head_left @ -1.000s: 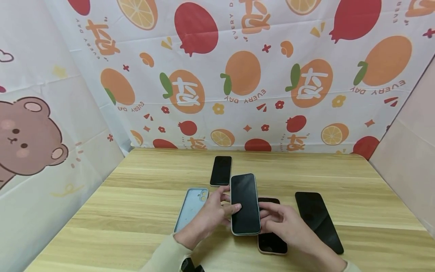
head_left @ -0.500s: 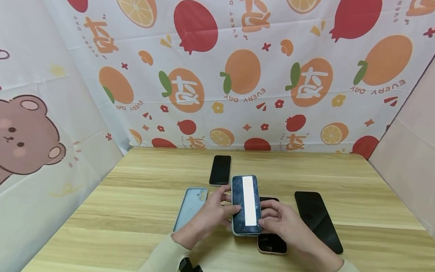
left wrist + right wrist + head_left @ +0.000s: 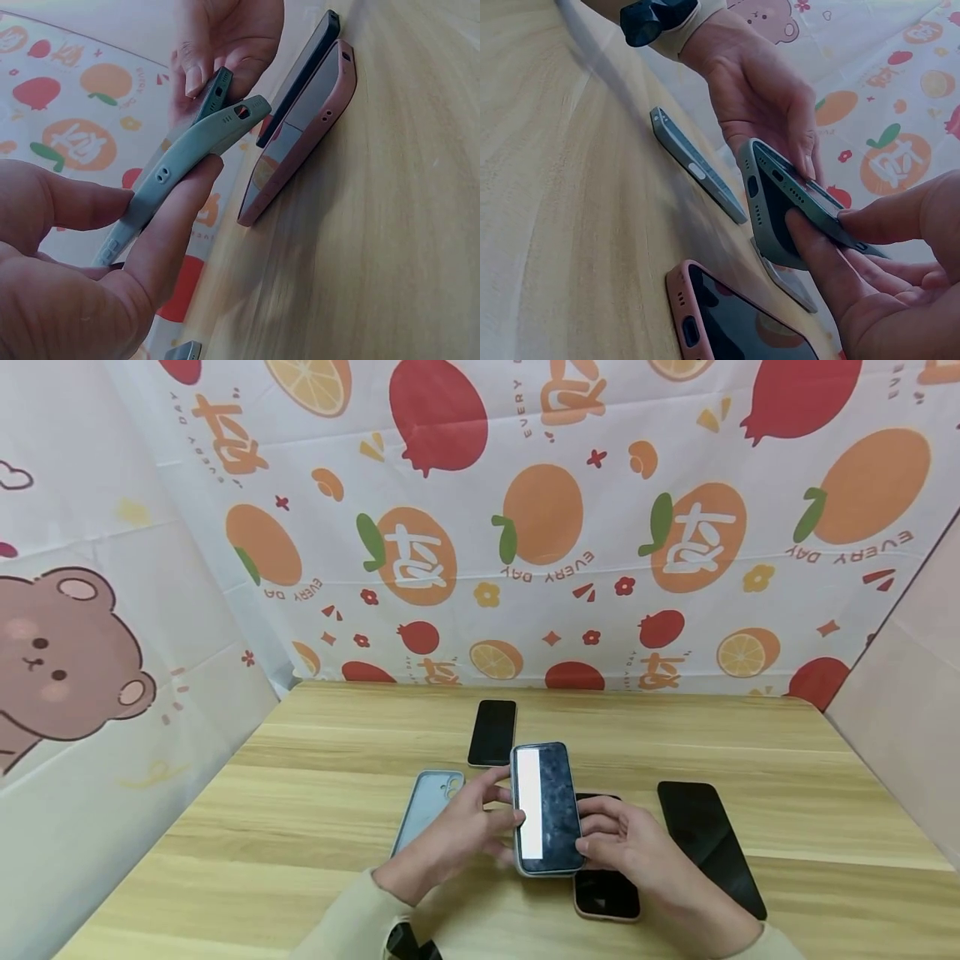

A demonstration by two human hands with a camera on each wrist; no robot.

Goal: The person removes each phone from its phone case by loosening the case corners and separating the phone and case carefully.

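My left hand grips a pale green phone case by its sides, between thumb and fingers. A phone sits partly in that case, screen up, with a white glare stripe on its left half. My right hand pinches the phone's lower right corner, thumb on the screen side and a finger underneath. In the right wrist view the phone's bottom end stands out of the case, with a gap between them. The far end of the phone is hidden by my hands in both wrist views.
On the wooden table, a light blue phone case lies left. A phone in a pink case lies beneath my right hand. One black phone lies behind, another at right. A fruit-print cloth hangs behind.
My right thumb has come onto the phone's lower right edge. The phone has tilted: glare appeared on its screen and shifted from the right half to the left.
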